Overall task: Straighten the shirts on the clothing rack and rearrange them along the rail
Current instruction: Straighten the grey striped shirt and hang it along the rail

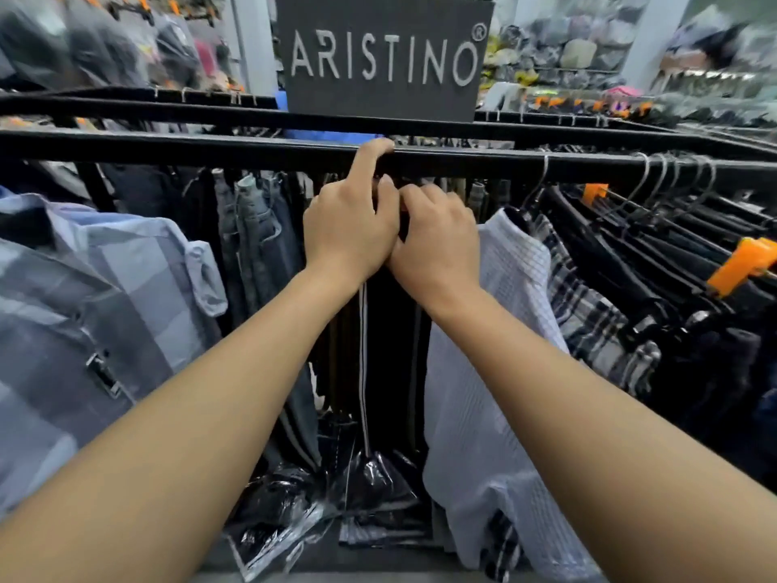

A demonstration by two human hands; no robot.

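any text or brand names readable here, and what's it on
"ARISTINO" with an ® mark: on the dark sign standing above the rail.
The orange hanger tags show no readable print.
The background shelves are too blurred to read.

Both bare hands meet at the middle of the black metal rail [210, 147], the left hand [351, 229] hooking a forefinger over its top edge while the right hand [437, 241] curls against it just below. A pale blue striped shirt [475, 372] hangs right of them; a grey-blue checked shirt [105, 296] fills the left. Above sits a dark grey ARISTINO sign [384, 56].
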